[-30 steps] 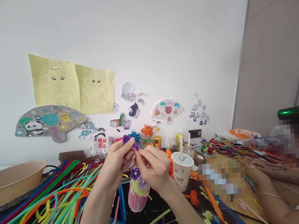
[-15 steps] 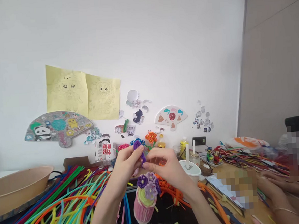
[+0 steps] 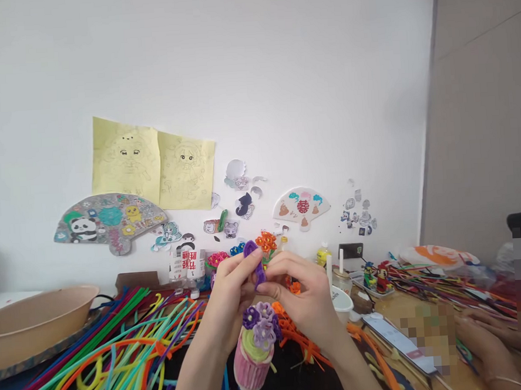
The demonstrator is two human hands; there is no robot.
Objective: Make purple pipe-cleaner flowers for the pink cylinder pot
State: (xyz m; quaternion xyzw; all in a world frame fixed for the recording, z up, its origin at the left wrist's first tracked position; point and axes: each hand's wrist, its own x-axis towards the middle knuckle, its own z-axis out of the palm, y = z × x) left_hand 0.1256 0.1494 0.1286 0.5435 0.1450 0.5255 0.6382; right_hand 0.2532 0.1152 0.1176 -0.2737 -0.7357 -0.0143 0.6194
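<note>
Between my two hands is a purple pipe cleaner bent into loops. My left hand pinches its upper part between thumb and fingers. My right hand has its fingertips closed on the lower end. Just below stands a pink ribbed cupcake-shaped pot with a light green top. Purple and lilac pipe-cleaner flowers cluster on that top, some of them close to my wrists.
Loose coloured pipe cleaners spread over the left side, beside a tan basin. Orange pipe-cleaner pieces lie behind my right hand. A phone rests at right, near another person's hands. A white-lidded tub stands further back.
The view has shifted slightly, so the scene sits a little further right. Both hands still hold the purple pipe cleaner, which has turned a little.
</note>
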